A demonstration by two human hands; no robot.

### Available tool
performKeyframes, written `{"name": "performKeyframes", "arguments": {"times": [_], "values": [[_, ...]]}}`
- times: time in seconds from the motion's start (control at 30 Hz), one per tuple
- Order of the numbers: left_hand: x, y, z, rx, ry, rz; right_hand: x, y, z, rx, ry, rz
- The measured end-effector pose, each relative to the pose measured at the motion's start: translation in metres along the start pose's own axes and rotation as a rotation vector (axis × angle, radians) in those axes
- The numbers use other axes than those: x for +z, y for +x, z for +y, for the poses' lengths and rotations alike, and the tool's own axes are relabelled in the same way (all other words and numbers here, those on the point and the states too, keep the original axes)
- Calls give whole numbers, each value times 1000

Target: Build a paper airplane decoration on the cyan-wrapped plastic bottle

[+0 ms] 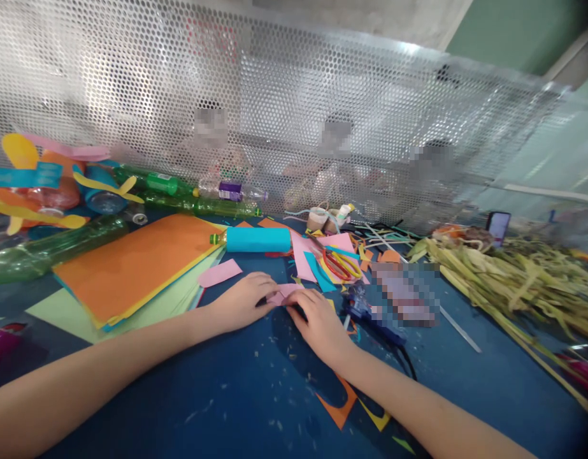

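Observation:
Between my two hands is a small piece of pink paper [285,293], low over the blue table. My left hand [246,301] pinches its left end, and my right hand [318,322] has its fingers closed on the right end. A second pink paper strip [220,273] lies just beyond my left hand. Behind the hands a bottle wrapped in blue paper [258,240] rests on its side. Scissors with red and yellow handles [340,264] lie on pink and blue paper pieces. A blue glue gun [374,317] is to the right of my right hand.
Stacked coloured paper [141,261] lies left, with green plastic bottles [59,247] and paper-decorated bottles [59,185] around it. Dry husks [508,280] cover the right side. Orange scraps [340,403] lie by my right forearm. A perforated metal screen [284,95] stands behind, with people beyond.

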State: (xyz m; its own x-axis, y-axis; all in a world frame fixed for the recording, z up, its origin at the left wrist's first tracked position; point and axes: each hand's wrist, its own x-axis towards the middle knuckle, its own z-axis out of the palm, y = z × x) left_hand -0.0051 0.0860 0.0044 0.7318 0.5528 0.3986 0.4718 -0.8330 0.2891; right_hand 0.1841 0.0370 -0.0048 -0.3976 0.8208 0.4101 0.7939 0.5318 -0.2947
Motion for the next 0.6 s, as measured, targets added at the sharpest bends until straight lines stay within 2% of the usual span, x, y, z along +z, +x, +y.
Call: {"name": "performKeyframes", "arguments": {"times": [0.17, 0.27, 0.47, 0.53, 0.6], "values": [[-5, -3, -1, 17, -65, 12, -4, 2, 6, 175, 211, 160], [-5, -6, 0, -10, -69, 17, -7, 4, 9, 270, 343, 209], [-1, -4, -3, -22, -57, 19, -7, 6, 12, 326, 505, 291], [-5, 1, -5, -80, -23, 61, -7, 6, 11, 321, 522, 325], [-10, 9, -7, -149, 15, 173, -8, 5, 10, 289, 516, 347]]}}
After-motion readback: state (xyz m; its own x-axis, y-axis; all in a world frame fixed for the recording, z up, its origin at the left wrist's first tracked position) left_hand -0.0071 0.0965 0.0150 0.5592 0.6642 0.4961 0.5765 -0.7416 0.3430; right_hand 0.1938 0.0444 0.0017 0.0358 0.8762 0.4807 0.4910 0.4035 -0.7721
